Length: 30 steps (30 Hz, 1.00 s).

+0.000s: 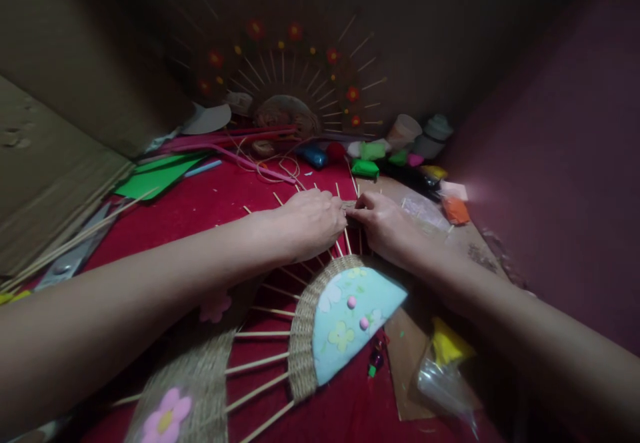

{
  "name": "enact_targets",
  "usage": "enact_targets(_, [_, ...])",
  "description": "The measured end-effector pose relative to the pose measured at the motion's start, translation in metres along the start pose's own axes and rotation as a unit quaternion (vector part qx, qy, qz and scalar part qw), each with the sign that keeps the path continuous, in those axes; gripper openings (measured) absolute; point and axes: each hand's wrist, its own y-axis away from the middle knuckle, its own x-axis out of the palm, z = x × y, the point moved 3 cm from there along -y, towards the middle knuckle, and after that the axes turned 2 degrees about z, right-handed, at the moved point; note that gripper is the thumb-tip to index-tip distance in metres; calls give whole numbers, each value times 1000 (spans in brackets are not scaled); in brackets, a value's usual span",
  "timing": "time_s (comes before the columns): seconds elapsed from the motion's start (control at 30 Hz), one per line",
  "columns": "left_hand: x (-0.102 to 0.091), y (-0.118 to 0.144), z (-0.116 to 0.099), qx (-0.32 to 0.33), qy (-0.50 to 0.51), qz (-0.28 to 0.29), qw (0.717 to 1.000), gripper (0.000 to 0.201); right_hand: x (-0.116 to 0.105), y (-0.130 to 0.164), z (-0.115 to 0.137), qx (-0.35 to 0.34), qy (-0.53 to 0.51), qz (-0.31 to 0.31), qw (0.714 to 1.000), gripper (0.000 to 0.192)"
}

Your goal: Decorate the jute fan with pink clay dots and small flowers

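Observation:
A half-round woven fan lies on the red cloth, with a light blue flowered centre (345, 356), a twine band (303, 336) around it and thin wooden sticks (265, 333) fanning outward. An outer twine band (200, 376) crosses the sticks and carries a pink flower (167, 416). My left hand (317, 223) is closed over the far sticks, its fingertips mostly hidden. Beside it, my right hand (377, 219) pinches a short stretch of twine (349, 211) running between both hands.
At the back stands another stick fan with red flowers (295, 31). Packets of coloured clay (366, 168), a cup (404, 131), and pink strips (255, 163) lie beyond the hands. Scissors (75, 256) and loose sticks lie left; cardboard (405, 376) and a plastic bag (443, 379) lie right.

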Motion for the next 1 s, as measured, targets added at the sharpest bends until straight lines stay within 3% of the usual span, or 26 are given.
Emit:
enact_targets(0.2, [-13,2,13,-8,56,-66,996,33,2,3,-1,-1,-19,-11,1000,34])
enact_targets(0.37, [-19,3,17,-47,64,-38,996,28,-4,5,-1,27,-60,-29,997,35])
enact_targets(0.53, [-14,1,22,-57,60,-50,995,32,-35,14,9,42,-91,-59,993,21])
enact_targets(0.6, [-13,1,25,-58,79,-48,994,28,-49,22,15,44,-127,-20,991,16])
enact_targets(0.7, [-18,4,22,25,203,-17,979,17,-60,39,30,12,-220,101,970,8])
enact_targets(0.77, [-22,9,13,117,321,68,937,13,-62,51,40,-6,-275,157,949,6])
enact_targets(0.83, [-27,15,3,190,381,129,896,11,-59,62,49,-25,-293,168,941,8])
enact_targets(0.87, [-29,18,-2,212,383,137,889,10,-57,67,52,-32,-285,165,944,11])
enact_targets(1.0, [-29,21,-17,225,301,107,920,7,-44,80,60,-54,-236,124,962,10])
